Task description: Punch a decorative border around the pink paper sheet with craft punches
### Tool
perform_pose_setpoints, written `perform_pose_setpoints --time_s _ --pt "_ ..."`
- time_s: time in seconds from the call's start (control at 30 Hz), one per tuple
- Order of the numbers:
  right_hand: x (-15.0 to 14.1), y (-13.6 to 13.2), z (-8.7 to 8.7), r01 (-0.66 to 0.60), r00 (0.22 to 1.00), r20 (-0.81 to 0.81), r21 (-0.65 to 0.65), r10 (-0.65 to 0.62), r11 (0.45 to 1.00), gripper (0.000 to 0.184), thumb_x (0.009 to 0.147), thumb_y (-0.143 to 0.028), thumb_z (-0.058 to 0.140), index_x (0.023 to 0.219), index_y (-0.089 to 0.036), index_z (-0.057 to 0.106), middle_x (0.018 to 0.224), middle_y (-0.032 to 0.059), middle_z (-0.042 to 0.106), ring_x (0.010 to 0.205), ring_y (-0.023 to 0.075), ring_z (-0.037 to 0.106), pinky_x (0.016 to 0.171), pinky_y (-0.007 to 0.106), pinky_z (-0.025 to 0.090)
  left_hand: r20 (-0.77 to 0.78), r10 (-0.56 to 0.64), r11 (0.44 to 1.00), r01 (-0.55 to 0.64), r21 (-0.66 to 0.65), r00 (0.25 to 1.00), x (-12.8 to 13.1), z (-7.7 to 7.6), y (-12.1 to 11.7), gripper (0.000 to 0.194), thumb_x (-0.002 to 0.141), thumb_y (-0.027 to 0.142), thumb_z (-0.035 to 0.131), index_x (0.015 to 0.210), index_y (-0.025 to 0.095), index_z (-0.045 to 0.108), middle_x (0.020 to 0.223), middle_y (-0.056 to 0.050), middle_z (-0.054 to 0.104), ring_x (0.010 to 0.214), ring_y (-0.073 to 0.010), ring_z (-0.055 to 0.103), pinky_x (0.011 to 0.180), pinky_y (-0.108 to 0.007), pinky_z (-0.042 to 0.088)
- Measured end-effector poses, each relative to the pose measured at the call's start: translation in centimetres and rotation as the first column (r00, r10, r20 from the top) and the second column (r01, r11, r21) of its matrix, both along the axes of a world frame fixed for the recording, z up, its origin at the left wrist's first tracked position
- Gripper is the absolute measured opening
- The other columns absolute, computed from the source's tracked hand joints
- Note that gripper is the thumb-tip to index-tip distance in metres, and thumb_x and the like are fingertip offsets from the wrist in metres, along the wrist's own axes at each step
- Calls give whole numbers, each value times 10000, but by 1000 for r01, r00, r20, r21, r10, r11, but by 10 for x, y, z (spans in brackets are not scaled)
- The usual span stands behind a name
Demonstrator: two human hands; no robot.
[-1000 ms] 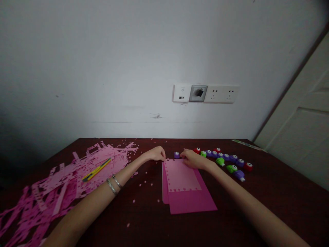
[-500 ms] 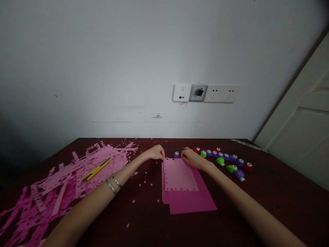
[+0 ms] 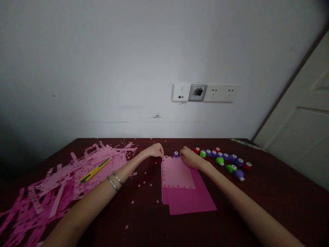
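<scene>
A light pink sheet of paper (image 3: pixel 178 173) with small holes punched along its edges lies over darker magenta sheets (image 3: pixel 191 202) in the middle of the table. My left hand (image 3: pixel 156 150) pinches its far left corner. On the far right part of the same sheet, my right hand (image 3: pixel 188 156) has its fingers closed at the edge. Between the two hands, just past the sheet, stands a purple craft punch (image 3: pixel 176 154). Two bracelets circle my left wrist.
Pink paper strips and scraps (image 3: pixel 59 188) pile up on the left, with a yellow utility knife (image 3: pixel 95 170) on top. Several red, green and purple craft punches (image 3: pixel 232 158) line the right. Tiny pink cut-outs (image 3: pixel 132 202) dot the table. A wall with sockets (image 3: pixel 218 93) stands behind.
The light pink sheet has shifted slightly away from me and to the left, with both hands moving along with it. The magenta sheets stay nearly in place.
</scene>
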State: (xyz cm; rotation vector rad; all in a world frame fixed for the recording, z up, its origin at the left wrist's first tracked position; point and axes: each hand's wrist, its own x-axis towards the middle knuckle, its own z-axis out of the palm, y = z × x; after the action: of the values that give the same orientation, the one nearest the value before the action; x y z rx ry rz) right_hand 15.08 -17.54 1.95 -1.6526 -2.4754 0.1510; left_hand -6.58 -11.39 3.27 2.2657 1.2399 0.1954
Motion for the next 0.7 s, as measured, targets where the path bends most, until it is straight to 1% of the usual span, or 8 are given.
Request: perform_pose_setpoints --time_s 0.23,0.4,0.57,0.7 --pt "-5 -2 4 46 998 48 -24 -45 999 225 825 -60 398 863 -80 618 936 153 571 856 202 591 691 264 393 -23 1 999 -2 -40 1000 2 3 1 111 584 238 673 612 136 705 593 -18 647 608 -131 545 543 -209 371" --pt "-9 -3 5 91 993 81 -19 -89 996 226 818 -47 400 885 -62 615 953 195 584 906 240 593 711 285 408 -39 11 998 -13 -59 999 4 4 -1 114 580 235 675 609 131 711 605 -25 654 617 -139 550 549 -217 376" --pt "-10 0 4 125 989 87 -38 -122 991 244 828 -50 388 887 -59 625 948 197 596 901 235 599 711 282 419 -35 10 996 -13 -92 999 4 4 -3 103 576 233 672 610 145 714 583 -10 641 607 -132 539 545 -215 367" --pt "-10 2 2 129 989 81 -42 -126 991 254 841 -69 382 890 -54 631 942 199 599 903 236 598 722 287 422 -50 31 996 -35 -80 998 5 6 -4 119 577 222 659 613 121 709 571 -15 622 579 -127 512 517 -221 346"
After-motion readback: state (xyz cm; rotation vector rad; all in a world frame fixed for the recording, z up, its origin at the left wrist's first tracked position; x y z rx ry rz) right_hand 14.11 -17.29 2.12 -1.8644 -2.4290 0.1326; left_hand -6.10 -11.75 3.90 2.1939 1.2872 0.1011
